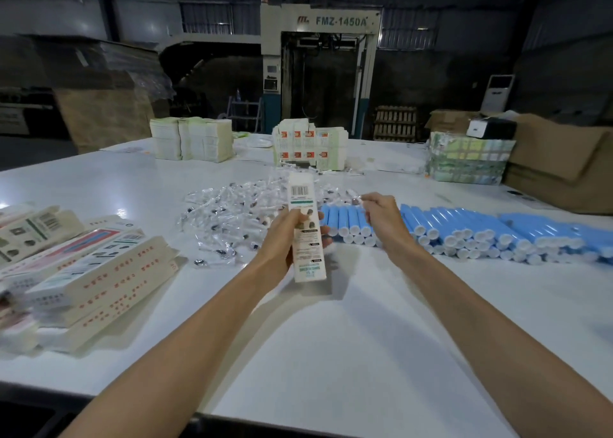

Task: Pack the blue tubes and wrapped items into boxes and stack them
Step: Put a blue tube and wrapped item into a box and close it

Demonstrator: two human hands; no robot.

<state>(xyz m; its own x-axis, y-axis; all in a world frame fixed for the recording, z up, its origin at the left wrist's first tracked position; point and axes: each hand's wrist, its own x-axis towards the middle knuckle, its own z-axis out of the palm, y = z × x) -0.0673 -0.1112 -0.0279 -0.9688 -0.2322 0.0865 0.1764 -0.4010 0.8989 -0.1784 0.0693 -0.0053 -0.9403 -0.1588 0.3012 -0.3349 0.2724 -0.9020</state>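
While my left hand (287, 238) grips a long cream box (306, 225) round its middle and holds it upright just above the white table (331, 354), my right hand (381, 218) hangs just right of it. Its fingers are curled and seem to pinch one small clear-wrapped item (357, 200), though blur keeps me from being sure. Just beyond that hand the blue tubes (464, 228) lie stacked in a long row that runs off to the right, white caps toward me. Behind the box, left of the tubes, the loose wrapped items (232, 212) are heaped on the table. At my near left, closed boxes (99, 278) lie piled on one another at slight angles. Along the far edge stand stacks of flat cartons (192, 139), and at the far right a brown cardboard case (560, 169).
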